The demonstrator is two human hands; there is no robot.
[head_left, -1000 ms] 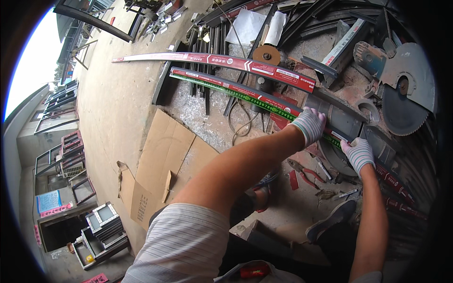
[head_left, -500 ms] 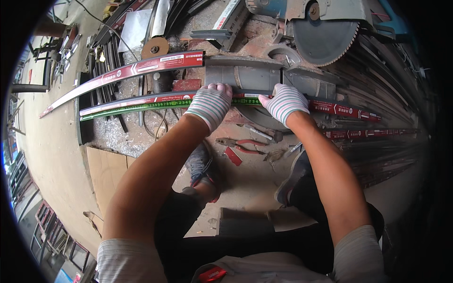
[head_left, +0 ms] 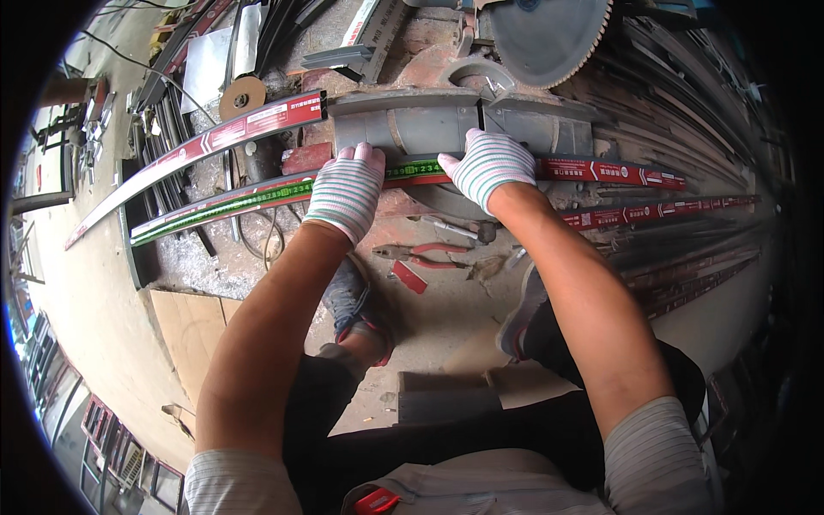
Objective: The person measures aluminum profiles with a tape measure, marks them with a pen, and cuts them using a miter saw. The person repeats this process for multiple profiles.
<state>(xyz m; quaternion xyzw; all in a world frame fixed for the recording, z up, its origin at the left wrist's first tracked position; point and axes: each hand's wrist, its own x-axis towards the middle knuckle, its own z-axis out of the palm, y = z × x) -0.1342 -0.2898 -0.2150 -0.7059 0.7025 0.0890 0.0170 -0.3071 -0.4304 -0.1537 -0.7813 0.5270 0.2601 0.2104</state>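
A long metal profile with red-and-white film [head_left: 605,172] runs from side to side in front of me. Along it lies a green tape measure blade [head_left: 287,190], which passes beneath my left hand. My left hand [head_left: 348,193], in a striped knit glove, closes over the profile and the tape, fingertips on the far edge. My right hand [head_left: 493,170], gloved alike, grips the profile farther right, its thumb beside the tape. What lies under the right palm is hidden. Just beyond both hands is the saw's grey metal fence [head_left: 421,129].
A large circular saw blade [head_left: 549,39] stands at the far right, past the fence. A second red-filmed profile [head_left: 215,137] lies at the left, near a brown disc [head_left: 243,99]. Pliers with red handles [head_left: 429,253] rest on the floor between my shoes. Stacked profiles [head_left: 687,124] fill the right.
The whole view has shifted, so the scene sits farther left. Between my hands the tape now lies nearer the profile's far edge. Both hands stay on the profile.
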